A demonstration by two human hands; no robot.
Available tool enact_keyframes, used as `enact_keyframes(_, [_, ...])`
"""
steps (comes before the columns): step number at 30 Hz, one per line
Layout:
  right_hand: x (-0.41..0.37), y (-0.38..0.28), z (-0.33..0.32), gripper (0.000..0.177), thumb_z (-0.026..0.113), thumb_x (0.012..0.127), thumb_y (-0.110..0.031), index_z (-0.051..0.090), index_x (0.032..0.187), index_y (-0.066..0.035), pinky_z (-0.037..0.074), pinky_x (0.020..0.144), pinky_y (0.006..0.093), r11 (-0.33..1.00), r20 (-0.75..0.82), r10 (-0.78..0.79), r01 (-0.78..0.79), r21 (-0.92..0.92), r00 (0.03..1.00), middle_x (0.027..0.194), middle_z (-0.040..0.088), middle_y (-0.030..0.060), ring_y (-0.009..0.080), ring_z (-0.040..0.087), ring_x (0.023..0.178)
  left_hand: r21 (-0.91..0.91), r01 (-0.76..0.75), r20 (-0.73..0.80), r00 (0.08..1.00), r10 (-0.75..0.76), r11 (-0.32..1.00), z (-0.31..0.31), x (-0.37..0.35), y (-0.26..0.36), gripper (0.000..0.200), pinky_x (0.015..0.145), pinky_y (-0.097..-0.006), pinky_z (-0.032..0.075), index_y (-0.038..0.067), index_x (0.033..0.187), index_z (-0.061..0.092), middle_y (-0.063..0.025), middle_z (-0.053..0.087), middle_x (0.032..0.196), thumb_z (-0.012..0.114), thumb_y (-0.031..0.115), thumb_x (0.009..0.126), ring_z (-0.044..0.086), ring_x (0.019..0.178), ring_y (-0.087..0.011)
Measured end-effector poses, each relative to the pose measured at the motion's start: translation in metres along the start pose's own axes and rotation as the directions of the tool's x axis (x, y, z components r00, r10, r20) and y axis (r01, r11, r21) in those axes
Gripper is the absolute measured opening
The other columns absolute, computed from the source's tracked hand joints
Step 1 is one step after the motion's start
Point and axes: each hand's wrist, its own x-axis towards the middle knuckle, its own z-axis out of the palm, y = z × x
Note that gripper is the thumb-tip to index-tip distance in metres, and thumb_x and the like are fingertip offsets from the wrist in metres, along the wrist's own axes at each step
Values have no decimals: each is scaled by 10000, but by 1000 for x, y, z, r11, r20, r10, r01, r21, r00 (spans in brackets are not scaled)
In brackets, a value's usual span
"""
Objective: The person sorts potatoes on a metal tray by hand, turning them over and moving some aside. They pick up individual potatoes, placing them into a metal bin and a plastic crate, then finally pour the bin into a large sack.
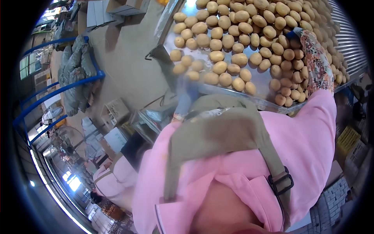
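Observation:
Many tan, oval pieces of produce (240, 59), potato-like in look, lie spread over a shiny metal table (261, 80). My right hand (295, 33), in a blue glove below a floral sleeve cover, reaches in among them at the upper right. Its fingers are mostly hidden, so I cannot see whether it grips a piece. My left hand (187, 90), also in a blue glove, is at the table's near left edge, close to a few pieces. Motion smears its fingers, and nothing can be made out in them.
A corrugated metal surface (350, 39) lies beyond the pile at right. At left a blue-railed cart (58, 93) carries grey-green sacks (77, 76). Cardboard boxes (116, 111) stand on the floor, and another person (117, 177) is at lower left.

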Motion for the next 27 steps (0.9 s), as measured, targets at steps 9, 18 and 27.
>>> enact_keyframes(9, [7, 6, 9, 503, 584, 876, -385, 540, 1298, -115, 438, 980, 362, 993, 41, -104, 102, 51, 994, 1281, 573, 109, 253, 551, 1153, -129, 157, -27, 986, -162, 979, -18, -28, -15, 436, 1066, -448, 321, 18, 1262, 509, -278, 408, 1349, 582, 258, 905, 390, 1271, -425])
enact_keyframes(18, [9, 3, 19, 499, 591, 882, -384, 543, 1303, -119, 441, 972, 347, 963, 59, -235, 224, 149, 970, 1282, 575, 98, 231, 556, 1141, -452, 181, -38, 974, -221, 874, -11, -44, -32, 388, 1041, -447, 336, 32, 1241, 524, -260, 454, 1294, 593, 206, 901, 424, 1223, -391])
enact_keyframes(27, [-57, 7, 39, 468, 589, 912, -386, 550, 1271, -89, 442, 942, 304, 277, -190, -196, 240, 930, 962, 1195, 598, 52, 151, 558, 1072, -317, -192, -229, 966, 122, 929, 40, 4, -62, 392, 962, -387, 424, -1, 1233, 522, -242, 488, 1248, 608, 187, 900, 502, 1144, -359])
